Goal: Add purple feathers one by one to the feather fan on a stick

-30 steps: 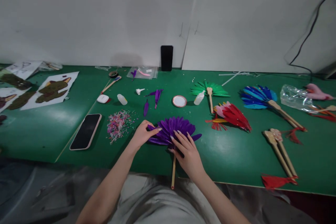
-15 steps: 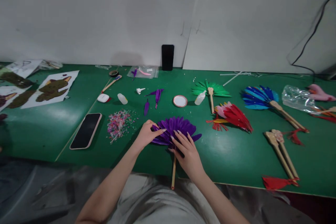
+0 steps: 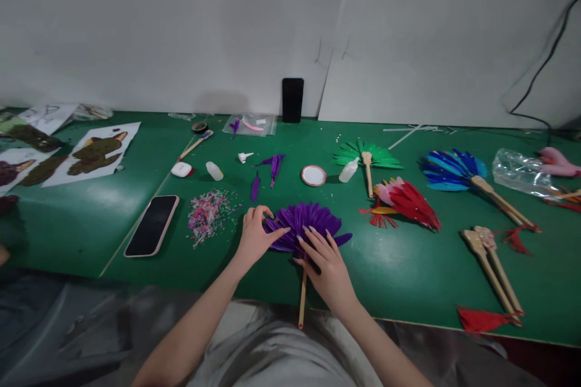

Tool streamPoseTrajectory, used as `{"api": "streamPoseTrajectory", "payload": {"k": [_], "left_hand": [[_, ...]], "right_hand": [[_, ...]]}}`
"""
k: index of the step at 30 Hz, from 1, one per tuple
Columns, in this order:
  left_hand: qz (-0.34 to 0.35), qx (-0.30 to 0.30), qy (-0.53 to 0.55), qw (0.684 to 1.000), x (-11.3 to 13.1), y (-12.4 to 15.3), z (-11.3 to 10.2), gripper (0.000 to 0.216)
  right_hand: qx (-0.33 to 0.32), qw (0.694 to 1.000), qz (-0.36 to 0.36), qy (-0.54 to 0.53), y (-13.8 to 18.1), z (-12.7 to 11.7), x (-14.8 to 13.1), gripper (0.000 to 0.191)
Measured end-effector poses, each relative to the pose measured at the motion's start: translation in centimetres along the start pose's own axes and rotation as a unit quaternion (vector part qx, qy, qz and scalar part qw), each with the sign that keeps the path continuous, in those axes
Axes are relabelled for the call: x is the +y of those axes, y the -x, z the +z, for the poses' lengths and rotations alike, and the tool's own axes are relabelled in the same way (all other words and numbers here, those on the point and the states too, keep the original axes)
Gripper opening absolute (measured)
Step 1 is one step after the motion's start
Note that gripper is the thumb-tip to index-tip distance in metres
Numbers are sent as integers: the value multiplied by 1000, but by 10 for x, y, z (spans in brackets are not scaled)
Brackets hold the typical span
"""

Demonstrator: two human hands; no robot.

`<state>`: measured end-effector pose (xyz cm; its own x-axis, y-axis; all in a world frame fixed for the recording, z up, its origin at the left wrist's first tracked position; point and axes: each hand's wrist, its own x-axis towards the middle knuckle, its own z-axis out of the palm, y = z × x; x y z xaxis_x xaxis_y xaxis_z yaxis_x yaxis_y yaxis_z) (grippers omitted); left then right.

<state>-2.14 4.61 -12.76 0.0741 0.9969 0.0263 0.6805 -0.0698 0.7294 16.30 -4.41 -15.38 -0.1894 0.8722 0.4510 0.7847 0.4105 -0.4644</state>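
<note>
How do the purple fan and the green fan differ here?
The purple fan has the left hand and right hand on it; the green fan lies untouched.
The purple fan is nearer the person; the green fan is farther back.
The purple fan's handle extends past the table's near edge in view; the green fan's doesn't.
Both have spread feathers.

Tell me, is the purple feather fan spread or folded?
Spread: the purple feather fan has its feathers splayed wide beyond its handle; the left hand touches one side, the right hand lies over its base.
</note>
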Motion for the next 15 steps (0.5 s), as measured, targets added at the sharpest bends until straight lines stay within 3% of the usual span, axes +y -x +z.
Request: {"api": "streamPoseTrajectory", "payload": {"k": [15], "left_hand": [[51,6,-17,999,-6,-14,-7,19]], "right_hand": [[-4,1000,-10,17,0,-2,1,38]]}}
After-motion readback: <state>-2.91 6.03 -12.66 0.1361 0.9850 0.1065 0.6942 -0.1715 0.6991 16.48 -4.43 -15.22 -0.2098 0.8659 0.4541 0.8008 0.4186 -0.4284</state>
